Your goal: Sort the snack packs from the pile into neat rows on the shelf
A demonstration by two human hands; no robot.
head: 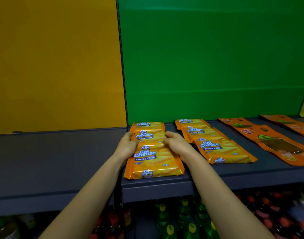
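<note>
Three orange Cal Cheese wafer packs lie in a front-to-back row on the dark shelf (165, 184). The middle wafer pack (148, 137) sits between my two hands. My left hand (127, 146) presses its left edge and my right hand (178, 145) grips its right edge. The front wafer pack (153, 163) lies at the shelf's front edge, and the back wafer pack (147, 125) lies by the green wall. A second row of wafer packs (216, 149) runs just right of my right hand.
Flat orange snack pouches (268, 138) lie in rows further right on the shelf. The left shelf section (52, 161) is under a yellow back panel. Green and red bottles (184, 219) stand on the level below.
</note>
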